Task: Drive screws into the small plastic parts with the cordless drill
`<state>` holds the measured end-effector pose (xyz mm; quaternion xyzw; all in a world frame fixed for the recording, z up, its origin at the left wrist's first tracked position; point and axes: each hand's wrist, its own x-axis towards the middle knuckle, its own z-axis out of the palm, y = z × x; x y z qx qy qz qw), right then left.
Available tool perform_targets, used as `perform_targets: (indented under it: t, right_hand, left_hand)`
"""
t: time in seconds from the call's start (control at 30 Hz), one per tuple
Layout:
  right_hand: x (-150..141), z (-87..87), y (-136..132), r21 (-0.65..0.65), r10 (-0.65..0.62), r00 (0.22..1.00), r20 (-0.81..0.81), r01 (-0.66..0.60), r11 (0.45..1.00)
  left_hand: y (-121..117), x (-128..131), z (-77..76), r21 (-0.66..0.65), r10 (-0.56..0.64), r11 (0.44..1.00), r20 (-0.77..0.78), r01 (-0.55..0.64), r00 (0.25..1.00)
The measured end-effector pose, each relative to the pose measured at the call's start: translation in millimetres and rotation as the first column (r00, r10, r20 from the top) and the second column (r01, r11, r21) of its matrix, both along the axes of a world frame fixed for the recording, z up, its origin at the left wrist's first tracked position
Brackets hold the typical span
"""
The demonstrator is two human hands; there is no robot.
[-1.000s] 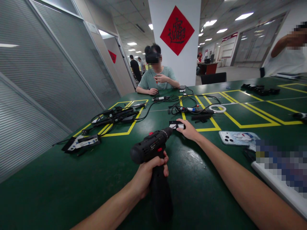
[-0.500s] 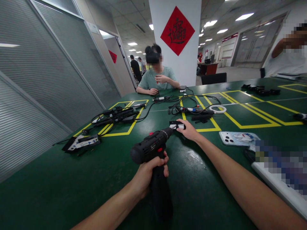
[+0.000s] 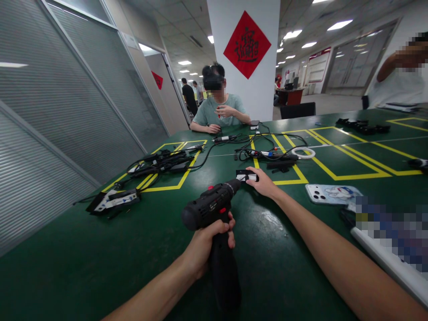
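My left hand [image 3: 214,243] is wrapped round the grip of a black cordless drill [image 3: 209,206] with red buttons. The drill's chuck points away from me, its tip at a small black-and-white part [image 3: 245,175] on the green table. Whether the bit touches that part I cannot tell. My right hand [image 3: 264,182] grips the right end of the same part between thumb and fingers. The part's exact kind does not show.
Black cables [image 3: 167,160] lie in a yellow-taped area at left, near a black-and-white piece [image 3: 115,199]. Ahead are more cables and a white ring [image 3: 303,153]. A phone [image 3: 332,193] lies to the right. A person [image 3: 222,107] sits across the table [image 3: 150,258].
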<state>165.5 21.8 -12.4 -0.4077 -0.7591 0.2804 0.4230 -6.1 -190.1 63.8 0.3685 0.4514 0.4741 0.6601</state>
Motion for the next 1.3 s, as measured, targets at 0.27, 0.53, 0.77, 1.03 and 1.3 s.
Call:
perform_targets:
  t: [0.27, 0.53, 0.77, 1.03, 1.3]
  right_hand:
    - [0.1, 0.3, 1.2, -0.005, 0.003, 1.000, 0.008, -0.003, 1.000]
    - [1.3, 2.5, -1.2, -0.010, 0.007, 1.000, 0.015, -0.007, 1.000]
    - [-0.2, -0.8, 0.0, -0.001, 0.002, 1.000, 0.005, -0.002, 1.000]
    - [0.5, -0.3, 0.2, 0.004, 0.001, 1.000, 0.017, -0.002, 1.000]
    - [0.1, -2.0, 1.1, 0.009, 0.000, 1.000, 0.020, 0.000, 1.000]
  left_hand:
    - [0.0, 1.5, 3.0, -0.005, 0.006, 1.000, 0.013, -0.005, 1.000]
    - [-0.2, 0.8, 1.4, -0.001, 0.006, 1.000, 0.015, -0.006, 1.000]
    - [-0.3, 0.4, 1.4, 0.022, -0.011, 1.000, -0.006, 0.011, 1.000]
    - [-0.9, 0.6, 1.3, 0.026, -0.008, 1.000, -0.002, 0.008, 1.000]
    - [0.6, 0.9, 0.6, 0.028, -0.022, 0.999, 0.012, 0.022, 1.000]
